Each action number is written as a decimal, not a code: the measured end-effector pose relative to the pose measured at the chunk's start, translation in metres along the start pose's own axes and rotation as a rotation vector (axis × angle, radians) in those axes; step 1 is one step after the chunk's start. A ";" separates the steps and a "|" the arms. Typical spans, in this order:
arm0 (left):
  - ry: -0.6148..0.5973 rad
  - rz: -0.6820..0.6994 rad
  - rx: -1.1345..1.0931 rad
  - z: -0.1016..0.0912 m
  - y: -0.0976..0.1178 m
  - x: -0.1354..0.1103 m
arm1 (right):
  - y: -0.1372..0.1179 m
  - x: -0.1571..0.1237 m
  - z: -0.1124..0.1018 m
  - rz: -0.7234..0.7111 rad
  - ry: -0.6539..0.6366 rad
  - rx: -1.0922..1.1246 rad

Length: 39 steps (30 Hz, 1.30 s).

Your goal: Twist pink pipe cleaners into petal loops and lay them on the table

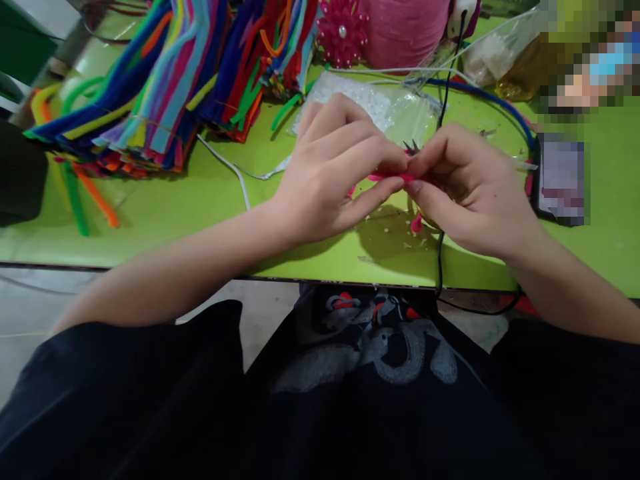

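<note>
Two bare hands met above a lime-green table [200, 200], seen from the person's own head looking down. The left hand [333, 177] and the right hand [470, 190] each pinched one end of a short pink pipe cleaner [393, 177] between thumb and fingertips. Their tips almost touched, and the pipe cleaner was held roughly level just above the tabletop, near the table's front edge. A small dark spiky bit showed just above the fingertips, too small to identify. Under the right hand, a curled pink scrap [416, 225] lay on the table. Behind the hands lay a clear plastic bag [400, 110] of tiny white pieces. To the far left, a thick pile of coloured pipe cleaners [150, 87] in blue, pink, orange and green fanned across the table. A loose orange pipe cleaner [97, 197] lay on the table just in front of it. A pink flower ornament [343, 30] with a pearl centre sat at the back. A black cable [440, 260] ran from the back of the table, under the right hand and over the front edge. A phone [560, 177] lay just to the right of the right hand. The person's dark clothing filled the foreground.
</note>
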<state>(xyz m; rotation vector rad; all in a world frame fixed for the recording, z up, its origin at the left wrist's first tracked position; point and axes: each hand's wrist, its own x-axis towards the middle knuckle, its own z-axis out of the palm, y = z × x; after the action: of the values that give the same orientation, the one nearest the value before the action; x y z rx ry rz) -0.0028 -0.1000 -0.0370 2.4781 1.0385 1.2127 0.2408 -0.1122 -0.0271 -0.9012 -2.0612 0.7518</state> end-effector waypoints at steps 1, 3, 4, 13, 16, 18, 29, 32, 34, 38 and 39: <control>0.004 -0.012 -0.024 0.000 0.002 0.000 | 0.001 0.000 0.002 0.012 -0.010 -0.011; 0.010 -0.038 -0.105 0.000 0.005 0.000 | 0.000 0.000 0.004 0.021 -0.021 -0.007; 0.009 -0.060 -0.157 0.001 0.005 0.001 | -0.001 0.001 0.004 0.019 -0.024 0.008; -0.230 -0.389 -0.773 -0.001 -0.002 0.009 | 0.006 0.011 0.000 0.093 -0.089 0.238; -0.293 -0.478 -0.863 -0.005 0.005 0.011 | 0.006 0.014 -0.002 0.159 -0.150 0.324; -0.317 -0.496 -0.907 -0.007 0.008 0.013 | 0.000 0.014 -0.003 0.184 -0.138 0.375; -0.568 -0.577 -1.023 -0.006 0.001 0.019 | -0.026 0.019 -0.012 0.462 -0.310 0.529; -0.646 -0.556 -1.047 -0.004 -0.001 0.017 | -0.026 0.020 -0.014 0.454 -0.375 0.576; -0.638 -0.557 -1.038 -0.004 -0.002 0.015 | -0.027 0.020 -0.014 0.438 -0.396 0.580; -0.549 -0.502 -0.940 -0.006 0.001 0.013 | -0.022 0.019 -0.014 0.476 -0.368 0.563; -0.502 -0.461 -0.892 -0.007 0.002 0.014 | -0.021 0.019 -0.014 0.484 -0.346 0.560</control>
<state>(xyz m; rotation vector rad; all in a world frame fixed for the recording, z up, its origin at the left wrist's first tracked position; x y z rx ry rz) -0.0012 -0.0934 -0.0230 1.5895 0.6552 0.6346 0.2361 -0.1066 0.0031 -0.9908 -1.7542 1.7462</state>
